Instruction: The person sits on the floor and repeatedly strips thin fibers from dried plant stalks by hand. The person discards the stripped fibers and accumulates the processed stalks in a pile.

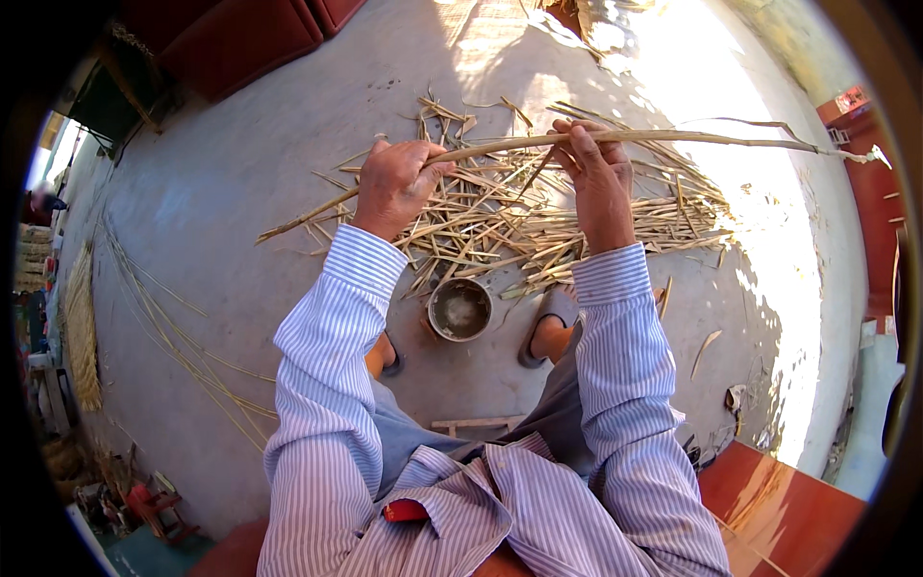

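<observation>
A long dry plant stalk (pixel 500 146) runs crosswise in front of me, its pale frayed tip far to the right and its thinner end low on the left. My left hand (pixel 396 185) is wrapped round it left of the middle. Farther right, my right hand (pixel 598 178) pinches the stalk between thumb and fingers, and a narrow strip of dry leaf hangs beside those fingers. Beneath both hands, a loose heap of cut straw-coloured stalks (pixel 519 226) is spread over the floor. A round metal pot (pixel 460 310) stands between my feet, with its contents hard to make out.
Long thin strips (pixel 183 346) lie on the grey concrete floor (pixel 231 154) at left, near a woven bundle (pixel 83 327). Dark red furniture (pixel 240 48) stands far left. A red-brown panel (pixel 784 505) is at lower right. Bright sunlight crosses the right side.
</observation>
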{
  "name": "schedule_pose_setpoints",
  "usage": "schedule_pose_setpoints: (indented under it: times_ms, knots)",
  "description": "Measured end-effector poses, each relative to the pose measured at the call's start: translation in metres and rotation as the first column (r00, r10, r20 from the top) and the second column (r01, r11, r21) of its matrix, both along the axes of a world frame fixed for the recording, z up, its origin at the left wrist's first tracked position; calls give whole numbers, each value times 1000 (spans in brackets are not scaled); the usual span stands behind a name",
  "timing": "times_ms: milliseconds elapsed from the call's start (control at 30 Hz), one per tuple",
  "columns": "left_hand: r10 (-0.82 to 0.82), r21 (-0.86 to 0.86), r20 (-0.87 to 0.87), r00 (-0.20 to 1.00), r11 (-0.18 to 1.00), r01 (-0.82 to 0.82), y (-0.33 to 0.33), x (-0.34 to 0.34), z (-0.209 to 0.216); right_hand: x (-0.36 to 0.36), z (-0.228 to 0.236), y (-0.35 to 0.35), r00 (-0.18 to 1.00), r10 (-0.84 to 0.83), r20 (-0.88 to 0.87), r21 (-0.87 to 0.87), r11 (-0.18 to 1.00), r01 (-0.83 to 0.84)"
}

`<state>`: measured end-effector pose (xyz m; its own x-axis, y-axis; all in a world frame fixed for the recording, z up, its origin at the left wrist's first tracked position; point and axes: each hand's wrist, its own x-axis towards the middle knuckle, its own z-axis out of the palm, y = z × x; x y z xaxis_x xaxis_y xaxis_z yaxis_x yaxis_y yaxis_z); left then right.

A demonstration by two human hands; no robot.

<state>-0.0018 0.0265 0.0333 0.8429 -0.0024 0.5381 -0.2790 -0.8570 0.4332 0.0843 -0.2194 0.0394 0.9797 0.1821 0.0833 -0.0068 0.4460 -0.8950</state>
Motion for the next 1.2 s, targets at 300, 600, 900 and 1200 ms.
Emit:
schedule_pose_setpoints:
  times_ms: [300, 600, 900, 1200]
  knots:
    - [7, 100, 154, 988, 995, -23, 18, -9, -3, 21, -2, -38, 978, -154, -139, -71, 987, 146]
    - [248, -730, -2, 969, 661, -171, 43, -13, 18, 23, -7, -40, 938, -293, -188, -201, 946, 255]
    - [559, 406, 286, 778, 665, -627, 102, -33, 15, 22, -4, -52, 938, -322, -125, -282, 918, 277]
    - [-4, 326, 32, 999, 945, -7, 5, 0, -1, 1, -10, -7, 981, -142, -130, -147, 981, 122]
